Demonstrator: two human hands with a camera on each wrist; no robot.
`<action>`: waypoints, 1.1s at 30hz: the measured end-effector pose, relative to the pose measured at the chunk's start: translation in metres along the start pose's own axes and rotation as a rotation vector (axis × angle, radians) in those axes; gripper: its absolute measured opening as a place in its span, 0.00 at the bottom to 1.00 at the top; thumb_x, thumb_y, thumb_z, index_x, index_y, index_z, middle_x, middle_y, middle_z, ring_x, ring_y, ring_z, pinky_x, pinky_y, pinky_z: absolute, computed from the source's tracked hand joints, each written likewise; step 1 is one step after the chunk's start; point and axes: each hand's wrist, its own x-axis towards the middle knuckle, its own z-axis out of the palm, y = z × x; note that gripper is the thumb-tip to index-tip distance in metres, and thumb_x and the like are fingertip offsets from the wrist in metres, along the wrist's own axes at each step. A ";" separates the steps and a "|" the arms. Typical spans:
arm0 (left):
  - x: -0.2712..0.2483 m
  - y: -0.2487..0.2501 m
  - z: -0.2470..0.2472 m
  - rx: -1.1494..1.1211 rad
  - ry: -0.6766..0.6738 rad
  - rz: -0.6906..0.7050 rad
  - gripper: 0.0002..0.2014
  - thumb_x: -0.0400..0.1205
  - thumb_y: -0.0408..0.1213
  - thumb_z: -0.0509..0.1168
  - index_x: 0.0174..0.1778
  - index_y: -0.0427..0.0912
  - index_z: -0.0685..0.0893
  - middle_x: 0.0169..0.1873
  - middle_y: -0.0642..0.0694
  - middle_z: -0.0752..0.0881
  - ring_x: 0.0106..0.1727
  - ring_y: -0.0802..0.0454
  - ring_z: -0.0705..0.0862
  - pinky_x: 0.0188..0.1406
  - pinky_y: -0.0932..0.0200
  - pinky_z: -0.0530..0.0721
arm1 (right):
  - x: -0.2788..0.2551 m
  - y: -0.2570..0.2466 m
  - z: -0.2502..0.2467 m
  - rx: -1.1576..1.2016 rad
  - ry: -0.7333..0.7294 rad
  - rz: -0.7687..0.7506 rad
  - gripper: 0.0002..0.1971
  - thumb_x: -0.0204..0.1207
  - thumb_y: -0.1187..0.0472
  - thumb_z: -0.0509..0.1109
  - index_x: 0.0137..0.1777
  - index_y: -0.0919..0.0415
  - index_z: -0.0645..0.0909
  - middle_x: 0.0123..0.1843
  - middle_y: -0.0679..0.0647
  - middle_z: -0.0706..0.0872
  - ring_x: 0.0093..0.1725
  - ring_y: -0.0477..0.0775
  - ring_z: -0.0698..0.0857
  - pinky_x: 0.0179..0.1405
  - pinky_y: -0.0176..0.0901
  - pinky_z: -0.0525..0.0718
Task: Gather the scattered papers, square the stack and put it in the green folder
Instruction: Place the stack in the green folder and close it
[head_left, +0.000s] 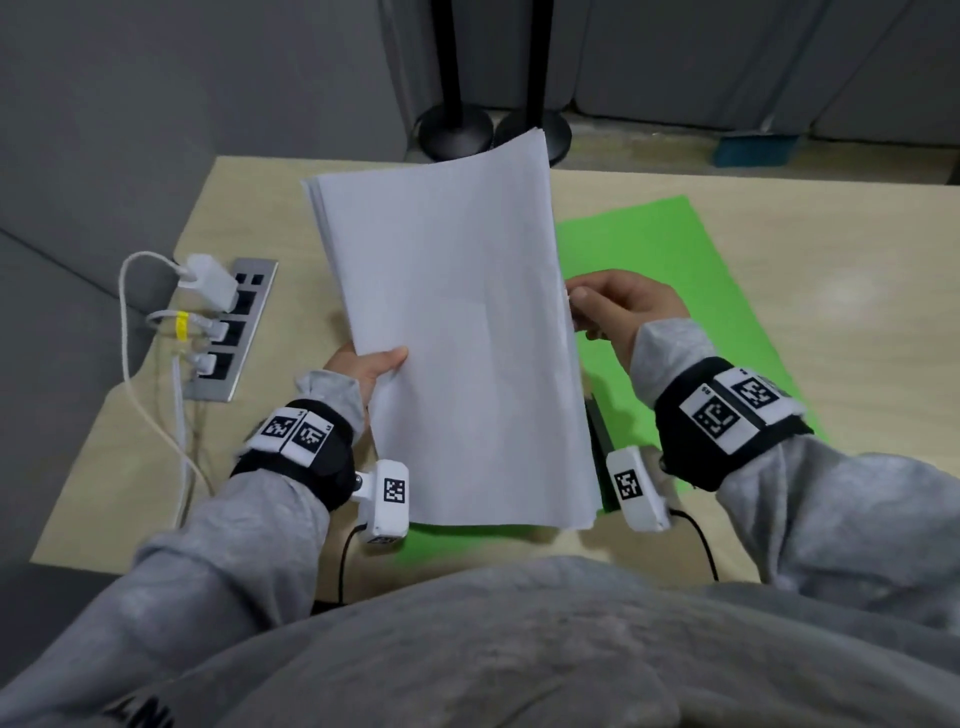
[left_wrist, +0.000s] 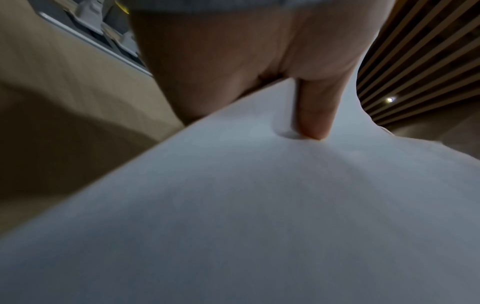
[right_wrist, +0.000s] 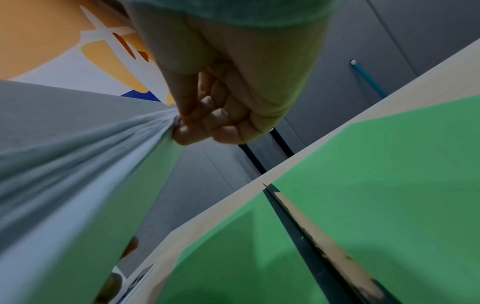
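A stack of white papers (head_left: 457, 332) is held above the desk, tilted up toward me, its top corners fanned slightly. My left hand (head_left: 371, 366) grips the stack's left edge, thumb (left_wrist: 313, 115) pressed on the top sheet (left_wrist: 259, 205). My right hand (head_left: 618, 306) pinches the right edge of the papers (right_wrist: 78, 164) between thumb and curled fingers (right_wrist: 197, 127). The green folder (head_left: 675, 291) lies open and flat on the desk under and to the right of the stack; its black spine clip (right_wrist: 311, 242) runs down its middle.
A metal power strip (head_left: 234, 332) with white chargers and cables is set into the wooden desk (head_left: 831, 312) at the left. Two black stand bases (head_left: 493, 130) sit on the floor beyond the desk's far edge. Grey panels surround the desk.
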 end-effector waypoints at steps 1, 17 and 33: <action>-0.002 0.000 0.003 0.003 -0.006 -0.001 0.07 0.74 0.29 0.71 0.46 0.38 0.84 0.46 0.37 0.87 0.55 0.35 0.84 0.69 0.35 0.76 | 0.001 -0.001 -0.001 0.016 -0.012 0.014 0.10 0.79 0.70 0.67 0.43 0.55 0.84 0.27 0.39 0.88 0.27 0.36 0.85 0.28 0.28 0.81; -0.033 0.013 0.116 0.168 -0.030 0.125 0.23 0.78 0.23 0.67 0.70 0.32 0.74 0.62 0.34 0.82 0.62 0.39 0.82 0.69 0.44 0.76 | 0.003 0.026 -0.088 -0.342 -0.020 0.219 0.07 0.79 0.54 0.62 0.46 0.56 0.78 0.39 0.54 0.84 0.41 0.59 0.83 0.49 0.53 0.84; -0.026 -0.048 0.132 1.350 -0.107 0.162 0.31 0.81 0.47 0.63 0.80 0.50 0.59 0.83 0.45 0.54 0.82 0.39 0.56 0.79 0.37 0.61 | -0.003 0.078 -0.151 -0.427 0.093 0.298 0.10 0.81 0.60 0.59 0.55 0.55 0.81 0.36 0.53 0.83 0.32 0.55 0.80 0.33 0.37 0.74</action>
